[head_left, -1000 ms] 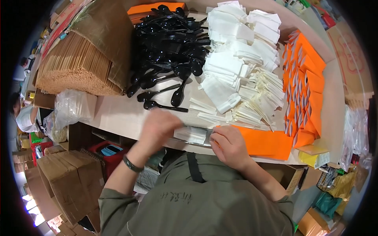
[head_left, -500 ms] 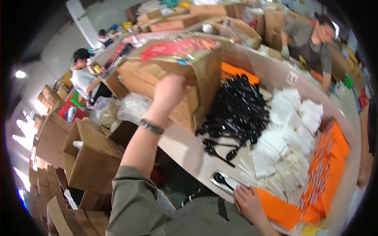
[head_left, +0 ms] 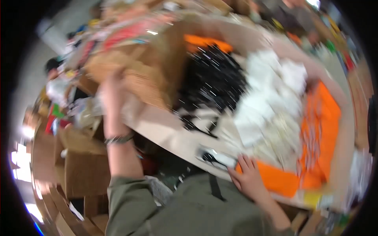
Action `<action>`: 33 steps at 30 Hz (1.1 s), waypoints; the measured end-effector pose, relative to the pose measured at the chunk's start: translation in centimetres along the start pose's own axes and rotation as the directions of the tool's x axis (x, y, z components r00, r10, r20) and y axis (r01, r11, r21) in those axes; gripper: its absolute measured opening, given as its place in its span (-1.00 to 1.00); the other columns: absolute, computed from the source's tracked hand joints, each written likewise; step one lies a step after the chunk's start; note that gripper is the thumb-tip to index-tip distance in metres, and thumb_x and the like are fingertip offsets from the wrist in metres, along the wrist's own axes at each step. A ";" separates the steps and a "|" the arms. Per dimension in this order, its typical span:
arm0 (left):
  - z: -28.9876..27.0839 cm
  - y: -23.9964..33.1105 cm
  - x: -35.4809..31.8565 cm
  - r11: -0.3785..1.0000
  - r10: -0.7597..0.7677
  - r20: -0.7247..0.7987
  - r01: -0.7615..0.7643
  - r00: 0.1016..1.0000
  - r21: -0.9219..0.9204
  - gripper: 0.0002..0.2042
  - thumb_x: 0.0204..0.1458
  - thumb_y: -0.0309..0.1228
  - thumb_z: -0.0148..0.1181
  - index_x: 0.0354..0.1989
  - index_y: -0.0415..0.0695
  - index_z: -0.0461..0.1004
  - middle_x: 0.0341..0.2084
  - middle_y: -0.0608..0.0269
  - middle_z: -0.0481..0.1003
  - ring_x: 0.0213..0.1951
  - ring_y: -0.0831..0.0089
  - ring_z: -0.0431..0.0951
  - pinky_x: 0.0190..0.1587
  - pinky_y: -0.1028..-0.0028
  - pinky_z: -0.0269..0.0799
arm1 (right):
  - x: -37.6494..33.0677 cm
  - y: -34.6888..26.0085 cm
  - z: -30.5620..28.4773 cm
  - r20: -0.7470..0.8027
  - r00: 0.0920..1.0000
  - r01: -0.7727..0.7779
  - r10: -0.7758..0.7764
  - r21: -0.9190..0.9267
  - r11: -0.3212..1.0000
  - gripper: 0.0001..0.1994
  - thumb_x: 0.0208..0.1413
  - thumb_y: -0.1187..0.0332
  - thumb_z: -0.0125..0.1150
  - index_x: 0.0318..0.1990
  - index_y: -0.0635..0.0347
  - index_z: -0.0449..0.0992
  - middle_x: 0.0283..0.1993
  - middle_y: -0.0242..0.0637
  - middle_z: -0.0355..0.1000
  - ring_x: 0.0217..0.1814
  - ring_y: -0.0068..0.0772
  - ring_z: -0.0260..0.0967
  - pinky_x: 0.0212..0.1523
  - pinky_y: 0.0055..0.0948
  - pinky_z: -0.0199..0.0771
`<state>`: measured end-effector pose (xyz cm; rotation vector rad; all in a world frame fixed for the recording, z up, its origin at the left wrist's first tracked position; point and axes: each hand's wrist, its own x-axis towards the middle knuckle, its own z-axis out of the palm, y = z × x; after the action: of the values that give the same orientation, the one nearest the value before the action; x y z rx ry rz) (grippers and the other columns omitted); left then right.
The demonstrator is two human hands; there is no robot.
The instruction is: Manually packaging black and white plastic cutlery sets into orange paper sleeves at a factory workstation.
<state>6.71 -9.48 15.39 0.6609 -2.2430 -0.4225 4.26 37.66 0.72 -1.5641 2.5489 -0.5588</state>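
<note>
My left hand (head_left: 113, 84) is smeared by motion at the front left of a cardboard box (head_left: 179, 59) holding a stack of brown sheets (head_left: 138, 74). Its fingers cannot be made out, nor whether they touch the stack. On the table's near edge, my right hand (head_left: 249, 175) lies with fingers stretched out, at the right end of a narrow clear-and-white packet. A black spoon (head_left: 210, 158) shows at that packet's left part. Under and beside this hand is an orange strip (head_left: 275, 179).
Beyond lie a heap of black spoons (head_left: 212, 78), white napkins (head_left: 267, 94), pale thin sticks (head_left: 279, 137) and orange packets (head_left: 323, 126). Open cardboard boxes (head_left: 86, 169) stand at the left. Other people (head_left: 57, 84) are at work farther off.
The view has turned, shifting the table leftward and up. My left hand has moved left along the brown stack. My right hand stays by the packet, its fingers more spread.
</note>
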 end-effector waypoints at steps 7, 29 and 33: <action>4.3 -3.1 -16.7 0.701 -0.123 0.705 0.564 0.698 -0.436 -0.92 0.17 -0.51 0.21 -0.25 -0.25 0.57 -0.42 0.45 0.49 -0.36 0.71 0.38 -0.33 0.67 0.27 | 0.1 0.3 -0.6 -0.014 0.999 -0.041 0.043 0.128 0.991 -0.56 0.04 0.38 0.28 0.14 -0.08 0.51 0.42 0.28 0.04 0.46 0.28 0.03 0.44 0.06 0.05; 9.4 14.0 -24.7 0.745 0.287 0.898 0.512 0.333 -0.428 -0.53 0.01 -0.47 0.35 0.11 -0.26 0.36 -0.11 0.05 0.50 -0.07 0.30 0.56 0.02 0.37 0.49 | 1.3 -0.3 0.5 -0.170 0.981 -0.080 0.096 0.098 0.992 -0.54 -0.17 0.37 0.42 -0.08 0.35 0.43 0.20 0.15 0.32 0.21 0.13 0.28 0.24 -0.05 0.31; 8.0 13.2 -22.5 0.875 0.459 0.661 -0.175 0.594 -0.452 -0.31 -0.18 -0.34 0.47 0.18 -0.19 0.30 -0.12 0.02 0.47 -0.11 0.22 0.55 -0.01 0.30 0.45 | 0.9 0.7 -1.6 -0.112 0.992 -0.042 0.060 0.156 0.987 -0.52 -0.19 0.39 0.39 -0.03 0.27 0.46 0.14 0.10 0.35 0.14 0.10 0.33 0.13 -0.07 0.38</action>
<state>9.66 14.96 3.60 -0.1992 -2.8780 -1.0247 2.87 37.56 2.02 -1.4515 2.5494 -0.8410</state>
